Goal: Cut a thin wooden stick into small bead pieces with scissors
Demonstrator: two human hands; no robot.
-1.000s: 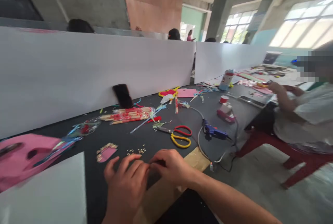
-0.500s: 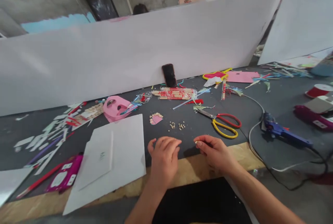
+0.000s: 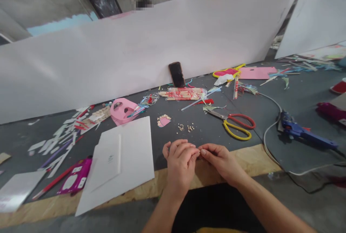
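Observation:
Near the table's front edge my left hand [image 3: 181, 157] and my right hand [image 3: 218, 159] meet at the fingertips. Both have thumb and forefinger pinched together. Whatever lies between the fingers is too small and hidden to make out. Just beyond them are two little heaps of pale beads, the left heap [image 3: 180, 128] and the right heap [image 3: 190, 127]. A pink heart-shaped piece [image 3: 164, 121], edged partly with the same kind of beads, lies behind my left hand. Scissors [image 3: 235, 125] with one red and one yellow handle rest beyond my right hand.
White sheets [image 3: 135, 153] lie at left, beside a magenta packet [image 3: 77, 177]. A blue glue gun [image 3: 305, 132] with its cord is at right. A phone [image 3: 177, 74] leans on the white partition [image 3: 135, 52], behind wrapped sticks [image 3: 186, 94]. A pink mask-like piece [image 3: 123, 112] stands left.
My hands were apart and have come together at the fingertips, the left moving right. My left thumb and forefinger have closed. The view has shifted slightly.

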